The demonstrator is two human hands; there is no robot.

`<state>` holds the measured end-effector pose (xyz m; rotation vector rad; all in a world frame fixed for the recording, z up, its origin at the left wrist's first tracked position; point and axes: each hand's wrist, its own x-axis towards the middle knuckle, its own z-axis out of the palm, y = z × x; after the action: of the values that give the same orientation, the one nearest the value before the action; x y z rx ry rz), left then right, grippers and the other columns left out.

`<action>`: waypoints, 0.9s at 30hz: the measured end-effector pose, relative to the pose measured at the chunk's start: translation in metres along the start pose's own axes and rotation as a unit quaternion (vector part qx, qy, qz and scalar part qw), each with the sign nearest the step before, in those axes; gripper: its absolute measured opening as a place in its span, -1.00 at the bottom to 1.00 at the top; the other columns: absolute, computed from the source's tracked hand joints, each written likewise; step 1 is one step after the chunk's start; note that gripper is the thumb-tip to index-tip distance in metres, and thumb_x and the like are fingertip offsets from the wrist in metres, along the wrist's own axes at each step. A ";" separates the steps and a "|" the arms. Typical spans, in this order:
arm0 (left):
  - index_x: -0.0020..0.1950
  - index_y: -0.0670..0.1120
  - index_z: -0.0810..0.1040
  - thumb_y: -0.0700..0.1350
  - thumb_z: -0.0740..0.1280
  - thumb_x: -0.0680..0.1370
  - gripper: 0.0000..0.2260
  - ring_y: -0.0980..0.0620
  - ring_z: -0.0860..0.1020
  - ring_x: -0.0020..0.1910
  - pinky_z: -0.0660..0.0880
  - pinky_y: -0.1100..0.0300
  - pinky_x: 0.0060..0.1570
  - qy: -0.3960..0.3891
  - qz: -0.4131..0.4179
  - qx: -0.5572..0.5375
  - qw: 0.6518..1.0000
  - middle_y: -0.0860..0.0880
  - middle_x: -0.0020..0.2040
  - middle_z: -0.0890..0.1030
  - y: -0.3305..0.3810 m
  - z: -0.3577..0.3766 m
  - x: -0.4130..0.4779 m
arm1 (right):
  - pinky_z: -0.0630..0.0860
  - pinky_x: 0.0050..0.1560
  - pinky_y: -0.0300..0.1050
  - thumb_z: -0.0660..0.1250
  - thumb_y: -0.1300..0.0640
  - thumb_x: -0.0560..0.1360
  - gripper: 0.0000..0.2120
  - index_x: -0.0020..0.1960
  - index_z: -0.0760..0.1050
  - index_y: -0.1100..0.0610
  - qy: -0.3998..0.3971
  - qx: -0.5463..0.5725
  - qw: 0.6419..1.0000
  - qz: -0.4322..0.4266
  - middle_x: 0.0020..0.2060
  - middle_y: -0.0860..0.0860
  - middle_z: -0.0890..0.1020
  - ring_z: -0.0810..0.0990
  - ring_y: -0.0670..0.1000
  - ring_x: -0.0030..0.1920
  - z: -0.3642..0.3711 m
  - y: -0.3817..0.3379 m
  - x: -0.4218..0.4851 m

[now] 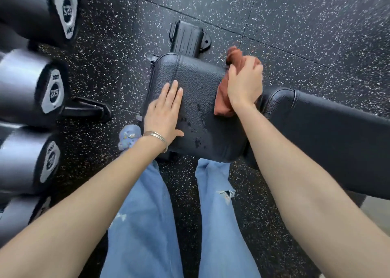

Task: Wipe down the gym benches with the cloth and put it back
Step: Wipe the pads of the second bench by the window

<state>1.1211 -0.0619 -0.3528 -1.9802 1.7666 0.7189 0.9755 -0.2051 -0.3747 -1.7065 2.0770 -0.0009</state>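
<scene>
Cloth [223, 96] bunched in the right hand [245, 85], fingers curled tight around it, pressing at the far right edge of the seat pad [202, 100]. That's the rust-coloured rag, one tail poking up beyond the knuckles, the rest hanging down below the wrist onto the pad by the gap before the long back pad [329, 130].

From the head view, left hand [164, 113] lies flat and spread on the near-left part of the seat, holding nothing, just bracing, bracelet at the wrist. Wet droplets [193, 121] sit on the leather between the two hands, so the unwiped patch lies to the left of the cloth, toward the bracing palm. The bench's long axis runs off to the right, under the right forearm.

Looks like the next stroke is the right hand's job, a sweep leftward across the seat. Risk here: the left hand sits right in that lane. Dumbbells [52, 92] racked at far left, well clear.
</scene>
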 end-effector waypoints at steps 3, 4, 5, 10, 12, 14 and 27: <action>0.54 -0.14 -0.15 0.18 0.46 0.35 0.03 -0.04 -0.09 0.54 0.11 0.06 0.44 0.023 0.026 -0.013 0.999 -0.05 0.57 -0.14 -0.024 -0.002 0.004 | 0.40 0.11 0.04 0.22 -0.10 0.52 -0.61 0.27 0.35 0.07 -0.016 -0.052 0.998 -0.009 0.20 0.16 0.45 0.47 0.20 0.17 0.013 -0.033 0.012; 0.54 -0.14 -0.13 0.18 0.46 0.34 0.03 -0.05 -0.08 0.54 0.06 0.04 0.46 0.022 0.026 -0.021 0.999 -0.05 0.57 -0.12 -0.035 -0.003 0.005 | 0.40 0.11 0.03 0.22 -0.11 0.52 -0.60 0.27 0.36 0.07 -0.014 -0.059 0.998 -0.020 0.20 0.15 0.46 0.47 0.20 0.17 0.019 -0.042 0.008; 0.54 -0.15 -0.12 0.18 0.47 0.33 0.04 -0.06 -0.07 0.54 0.02 0.02 0.47 0.021 0.026 -0.028 0.999 -0.06 0.57 -0.11 -0.047 -0.005 0.009 | 0.41 0.09 0.03 0.22 -0.11 0.51 -0.60 0.26 0.37 0.06 -0.009 -0.056 0.998 -0.032 0.18 0.15 0.47 0.48 0.19 0.16 0.026 -0.051 0.001; 0.53 -0.23 -0.11 0.12 0.50 0.34 0.05 -0.09 0.00 0.53 0.02 0.08 0.50 -0.010 0.077 -0.049 0.996 -0.14 0.56 -0.08 -0.088 -0.018 0.035 | 0.43 0.02 0.05 0.30 -0.02 0.44 -0.62 0.22 0.45 0.09 0.015 0.001 0.992 -0.126 0.01 0.17 0.50 0.51 0.20 0.03 0.044 -0.049 -0.068; 0.53 -0.23 -0.10 0.08 0.52 0.32 0.05 -0.07 0.04 0.53 0.08 0.09 0.49 -0.018 0.081 -0.074 0.994 -0.13 0.56 -0.07 -0.089 -0.021 0.039 | 0.42 0.00 0.08 0.32 0.01 0.42 -0.61 0.21 0.49 0.11 0.013 -0.034 0.987 -0.156 -0.03 0.19 0.51 0.50 0.22 0.00 0.043 -0.023 -0.094; 0.53 -0.22 -0.11 0.07 0.53 0.32 0.05 -0.07 0.09 0.52 0.17 0.05 0.45 -0.014 0.081 -0.083 0.993 -0.11 0.57 -0.09 -0.088 -0.019 0.040 | 0.42 -0.04 0.07 0.32 0.00 0.43 -0.63 0.20 0.48 0.11 0.033 -0.046 0.994 -0.088 -0.03 0.19 0.50 0.49 0.21 0.01 0.036 0.003 -0.103; 0.53 -0.20 0.00 0.02 0.44 0.44 -0.15 -0.06 0.09 0.52 0.08 0.10 0.47 0.016 0.085 -0.126 0.988 -0.12 0.55 0.06 -0.106 -0.004 0.029 | 0.40 0.10 0.01 0.20 -0.15 0.52 -0.63 0.23 0.39 0.03 -0.008 -0.048 0.996 -0.079 0.15 0.10 0.50 0.48 0.14 0.17 0.060 -0.121 -0.015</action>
<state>1.2284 -0.0734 -0.3722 -2.0235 1.9648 1.0171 1.1107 -0.2033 -0.3898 -1.9166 1.9539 0.0641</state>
